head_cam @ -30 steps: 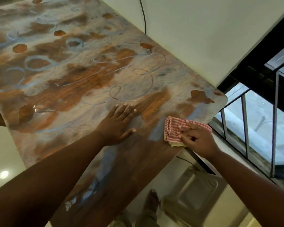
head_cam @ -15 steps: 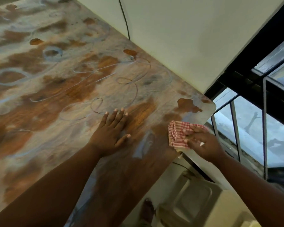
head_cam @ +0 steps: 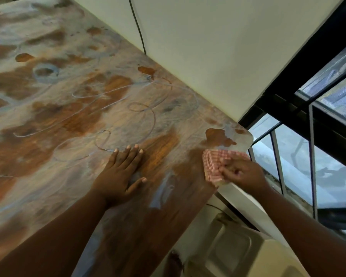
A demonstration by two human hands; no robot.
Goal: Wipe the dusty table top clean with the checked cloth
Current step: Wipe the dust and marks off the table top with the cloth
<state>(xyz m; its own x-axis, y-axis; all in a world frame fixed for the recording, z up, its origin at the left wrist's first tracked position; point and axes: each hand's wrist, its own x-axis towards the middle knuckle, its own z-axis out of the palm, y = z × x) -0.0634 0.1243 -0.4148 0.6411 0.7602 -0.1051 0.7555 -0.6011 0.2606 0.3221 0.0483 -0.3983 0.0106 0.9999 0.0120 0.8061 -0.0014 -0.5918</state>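
Note:
A wooden table top [head_cam: 72, 120] fills the left and middle, coated in pale dust with swirls and bare brown patches. The folded red-and-white checked cloth [head_cam: 213, 161] lies at the table's right edge, close to the far right corner. My right hand [head_cam: 242, 172] lies on top of the cloth with fingers bent over it, pressing it on the wood; the hand is blurred. My left hand [head_cam: 122, 172] rests flat on the table, fingers straight, a little left of the cloth.
A cream wall [head_cam: 208, 47] with a black cable [head_cam: 137, 27] borders the table's far side. A black-framed window with bars [head_cam: 312, 156] stands right of the corner. Below the right edge sits a pale plastic chair [head_cam: 234, 248], and a foot [head_cam: 175, 260] shows on the floor.
My right hand has slid the cloth along the right edge toward the far corner. My left hand has stayed flat on the table. The view has shifted a little.

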